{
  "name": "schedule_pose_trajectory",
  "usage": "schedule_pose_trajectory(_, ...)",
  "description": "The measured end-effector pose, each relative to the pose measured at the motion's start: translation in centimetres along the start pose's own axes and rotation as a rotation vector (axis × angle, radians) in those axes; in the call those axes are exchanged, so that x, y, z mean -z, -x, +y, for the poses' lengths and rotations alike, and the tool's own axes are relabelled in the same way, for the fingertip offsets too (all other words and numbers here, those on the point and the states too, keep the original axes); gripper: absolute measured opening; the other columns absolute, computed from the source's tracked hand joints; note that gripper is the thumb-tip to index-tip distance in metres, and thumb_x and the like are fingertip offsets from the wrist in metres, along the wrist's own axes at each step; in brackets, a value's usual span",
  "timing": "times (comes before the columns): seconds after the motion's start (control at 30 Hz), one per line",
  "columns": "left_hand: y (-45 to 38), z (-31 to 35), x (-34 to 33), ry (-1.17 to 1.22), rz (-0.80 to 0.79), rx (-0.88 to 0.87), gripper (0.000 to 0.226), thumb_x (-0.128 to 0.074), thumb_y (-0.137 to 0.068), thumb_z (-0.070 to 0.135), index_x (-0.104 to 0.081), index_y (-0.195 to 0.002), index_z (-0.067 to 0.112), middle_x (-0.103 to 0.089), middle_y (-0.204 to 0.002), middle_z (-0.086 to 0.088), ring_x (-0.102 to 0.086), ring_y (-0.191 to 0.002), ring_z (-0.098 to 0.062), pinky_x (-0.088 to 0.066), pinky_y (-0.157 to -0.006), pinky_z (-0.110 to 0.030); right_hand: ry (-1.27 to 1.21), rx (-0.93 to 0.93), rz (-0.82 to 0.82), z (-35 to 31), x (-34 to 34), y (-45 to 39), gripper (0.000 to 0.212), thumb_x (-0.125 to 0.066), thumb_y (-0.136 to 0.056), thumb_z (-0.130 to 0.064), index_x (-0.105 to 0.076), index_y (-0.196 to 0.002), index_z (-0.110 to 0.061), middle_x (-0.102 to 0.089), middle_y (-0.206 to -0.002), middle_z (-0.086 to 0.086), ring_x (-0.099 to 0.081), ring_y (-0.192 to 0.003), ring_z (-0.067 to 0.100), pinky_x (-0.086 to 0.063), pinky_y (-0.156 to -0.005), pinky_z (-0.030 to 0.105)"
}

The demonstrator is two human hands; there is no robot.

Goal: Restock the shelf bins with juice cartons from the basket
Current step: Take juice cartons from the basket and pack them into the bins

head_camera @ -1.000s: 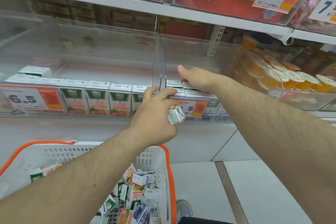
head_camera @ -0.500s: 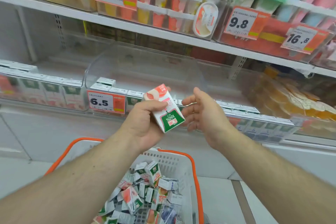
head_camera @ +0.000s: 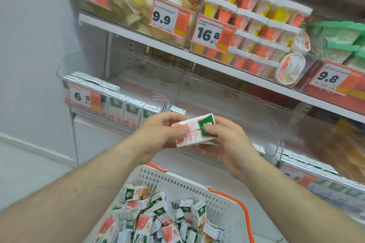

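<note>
Two hands (head_camera: 197, 140); one held carton (head_camera: 194, 130); one basket (head_camera: 223, 203); five price tags (head_camera: 209, 33).

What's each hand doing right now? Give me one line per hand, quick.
Left hand: closed on the juice carton, gripping its pink end.
Right hand: closed on the same carton, fingers over its green end.

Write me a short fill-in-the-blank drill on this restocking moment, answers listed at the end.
1. The pink-and-green juice carton is held by ____ hands, the left hand and the right hand.
2. The white plastic basket below has ____ handles.
3. The price tag on the clear shelf bin of cartons at left starts with the digit ____.
4. The held carton lies on its ____, not upright.

Missing words: both; orange; 6; side
</note>
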State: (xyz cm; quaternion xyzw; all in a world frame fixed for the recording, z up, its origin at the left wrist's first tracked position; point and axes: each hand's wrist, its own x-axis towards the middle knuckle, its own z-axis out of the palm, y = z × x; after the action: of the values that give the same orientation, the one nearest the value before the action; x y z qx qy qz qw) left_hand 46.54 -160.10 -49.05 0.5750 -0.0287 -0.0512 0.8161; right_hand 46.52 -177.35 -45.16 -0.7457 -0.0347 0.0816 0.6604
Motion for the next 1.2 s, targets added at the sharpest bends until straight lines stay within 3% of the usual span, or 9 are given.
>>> schedule_pose_trajectory(0.23, -0.5, 1.6, 4.8, -0.044, 0.187, -0.092, 0.020, -0.071, -0.084, 0.002, -0.065, -0.097, 0.016, -0.068, -0.096, -0.010, -0.066, -0.075, -0.015, -0.058, -0.067, -0.030, 0.159, 0.067, -0.050, -1.8, -5.6, -3.6, 0.014, -0.054, -0.097, -0.009, -0.067, -0.099, -0.003, -0.075, -0.090, 0.017, -0.072, -0.080, 0.027, -0.060, -0.072, 0.039)
schedule_pose_trajectory(0.37, -2.3, 1.9, 9.9, -0.853, 0.615, -0.237, 0.047, -0.075, -0.079, 0.037, -0.059, -0.123, 0.028, -0.041, -0.140, -0.002, -0.035, -0.132, -0.020, -0.029, -0.109, -0.032, 0.380, 0.249, -0.005, -4.9, -9.1, -8.3, 0.011, -0.068, -0.085, -0.021, -0.067, -0.096, -0.018, -0.074, -0.091, 0.008, -0.073, -0.083, 0.025, -0.061, -0.077, 0.047)
schedule_pose_trajectory(0.43, -3.0, 1.3, 11.5, -0.961, 0.687, -0.140, 0.070, -0.071, -0.080, 0.044, -0.042, -0.142, 0.029, -0.014, -0.156, -0.006, -0.012, -0.143, -0.025, -0.016, -0.117, -0.038, 0.539, 0.299, -0.015, -6.1, -11.1, -10.9, 0.020, -0.067, -0.075, -0.033, -0.066, -0.093, -0.027, -0.073, -0.093, 0.000, -0.072, -0.088, 0.023, -0.060, -0.078, 0.048)
schedule_pose_trajectory(0.53, -4.1, 0.1, 12.7, -0.890, 0.757, -0.008, 0.100, -0.070, -0.079, 0.054, -0.011, -0.154, 0.025, 0.009, -0.160, -0.006, 0.000, -0.148, -0.030, -0.014, -0.120, -0.047, 0.647, 0.314, -0.037, -6.4, -13.7, -15.2, 0.009, -0.069, -0.079, -0.027, -0.065, -0.087, -0.025, -0.071, -0.088, -0.001, -0.070, -0.088, 0.021, -0.059, -0.071, 0.037)
schedule_pose_trajectory(0.63, -5.0, 0.0, 13.2, -0.655, 0.778, 0.011, 0.117, -0.071, -0.076, 0.059, 0.009, -0.154, 0.024, 0.018, -0.160, -0.001, 0.004, -0.149, -0.029, -0.016, -0.119, -0.052, 0.717, 0.298, -0.041, -5.8, -15.6, -18.8, 0.003, -0.069, -0.081, -0.023, -0.067, -0.083, -0.021, -0.072, -0.085, 0.001, -0.070, -0.085, 0.022, -0.060, -0.077, 0.043)
schedule_pose_trajectory(0.9, -6.1, -0.7, 14.0, -0.512, 0.726, 0.021, 0.119, -0.075, -0.078, 0.048, 0.017, -0.152, 0.030, 0.019, -0.158, 0.007, -0.013, -0.146, -0.033, -0.030, -0.113, -0.048, 0.865, 0.113, -0.195, -2.2, -18.7, -22.7, 0.023, -0.069, -0.084, -0.013, -0.064, -0.101, 0.002, -0.070, -0.093, 0.020, -0.065, -0.076, 0.026, -0.062, -0.074, 0.044)
schedule_pose_trajectory(1.0, -6.2, -0.7, 13.8, -0.426, 0.719, -0.007, 0.119, -0.076, -0.079, 0.041, 0.018, -0.151, 0.034, 0.022, -0.157, 0.012, -0.024, -0.144, -0.027, -0.037, -0.108, -0.043, 0.856, 0.069, -0.300, -1.5, -19.9, -22.8, 0.011, -0.066, -0.082, -0.009, -0.058, -0.084, -0.001, -0.052, -0.074, 0.014, -0.047, -0.061, 0.021, -0.045, -0.055, 0.030)
schedule_pose_trajectory(1.13, -6.0, -0.7, 13.7, -0.386, 0.718, -0.028, 0.118, -0.077, -0.080, 0.037, 0.017, -0.151, 0.036, 0.021, -0.158, 0.013, -0.027, -0.142, -0.023, -0.037, -0.103, -0.038, 0.770, -0.038, -0.285, -1.4, -20.6, -22.8, 0.005, -0.059, -0.086, -0.016, -0.059, -0.085, -0.011, -0.046, -0.077, 0.003, -0.041, -0.068, 0.020, -0.038, -0.065, 0.033)
schedule_pose_trajectory(1.2, -5.9, -0.8, 13.7, -0.383, 0.719, -0.033, 0.118, -0.077, -0.080, 0.036, 0.018, -0.151, 0.036, 0.021, -0.158, 0.013, -0.026, -0.143, -0.022, -0.036, -0.104, -0.037, 0.805, -0.039, -0.298, -1.3, -20.7, -23.1, 0.019, -0.052, -0.081, -0.006, -0.043, -0.067, -0.016, -0.034, -0.066, 0.004, -0.030, -0.061, 0.021, -0.030, -0.056, 0.030)
